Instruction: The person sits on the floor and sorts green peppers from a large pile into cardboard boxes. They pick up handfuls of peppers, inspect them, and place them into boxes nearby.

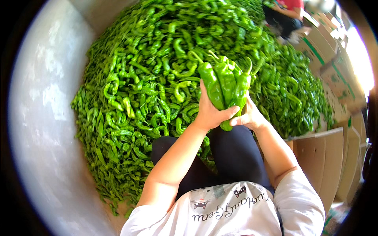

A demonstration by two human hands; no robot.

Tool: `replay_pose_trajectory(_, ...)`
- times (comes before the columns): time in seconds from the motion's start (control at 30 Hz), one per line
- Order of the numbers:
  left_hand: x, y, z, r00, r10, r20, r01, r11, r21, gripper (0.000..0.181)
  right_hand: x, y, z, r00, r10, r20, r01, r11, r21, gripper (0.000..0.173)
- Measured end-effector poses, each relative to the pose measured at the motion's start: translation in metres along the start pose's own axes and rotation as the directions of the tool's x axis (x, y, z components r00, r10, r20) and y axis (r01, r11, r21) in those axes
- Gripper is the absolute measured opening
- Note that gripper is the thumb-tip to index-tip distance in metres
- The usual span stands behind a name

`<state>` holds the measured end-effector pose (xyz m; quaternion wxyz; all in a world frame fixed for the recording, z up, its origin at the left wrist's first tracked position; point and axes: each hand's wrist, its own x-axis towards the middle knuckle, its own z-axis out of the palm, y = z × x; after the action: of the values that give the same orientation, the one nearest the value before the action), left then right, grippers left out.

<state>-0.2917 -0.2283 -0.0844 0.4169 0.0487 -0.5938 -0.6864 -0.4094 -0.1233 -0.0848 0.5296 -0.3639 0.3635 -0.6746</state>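
Note:
A bunch of long green peppers is clasped between my two hands above my knees, stems pointing away from me. My left hand wraps the bunch from the left, its thumb laid across the lower pepper bodies. From the right side my right hand grips the same bunch, thumb near the tips; its other fingers are mostly hidden behind the peppers. Beyond and below the hands spreads a large heap of green peppers, many of them curled.
A pale wall curves along the left. Cardboard cartons with green print line the right, and an open cardboard box stands beside my right arm. Another person in a red top sits at the heap's far right.

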Motion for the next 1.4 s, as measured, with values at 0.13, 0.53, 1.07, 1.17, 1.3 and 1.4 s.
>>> replay_pose_trajectory(0.13,-0.04,-0.004,0.054,0.996,0.032,0.086,-0.036,0.998,0.054,0.098,-0.073,-0.022,0.01,0.976,-0.209,-0.057,0.176,0.916,-0.361,0.128)
replay_pose_trajectory(0.53,-0.088,0.025,0.209,0.726,-0.419,0.545,0.461,0.885,0.066,0.079,-0.304,-0.059,-0.037,0.677,-0.447,-0.584,0.409,0.889,-0.206,0.119)
replay_pose_trajectory(1.07,-0.041,-0.013,0.014,0.686,-0.705,-0.181,0.725,0.642,0.248,0.027,-0.465,0.156,-0.357,0.208,-0.282,-0.937,-0.972,0.05,-0.231,0.115)
replay_pose_trajectory(1.17,-0.044,-0.016,-0.01,0.643,-0.723,-0.253,0.765,0.599,0.236,0.029,-0.436,0.17,-0.349,0.193,-0.322,-0.927,-0.97,-0.204,-0.131,0.099)
replay_pose_trajectory(1.3,-0.042,-0.018,-0.033,0.626,-0.709,-0.324,0.777,0.601,0.186,0.03,-0.443,0.183,-0.352,0.215,-0.302,-0.929,-0.943,-0.311,-0.117,0.088)
replay_pose_trajectory(1.4,-0.039,-0.025,-0.041,0.632,-0.72,-0.287,0.768,0.631,0.109,0.03,-0.473,0.182,-0.381,0.226,-0.233,-0.946,-0.948,-0.276,-0.158,0.081)
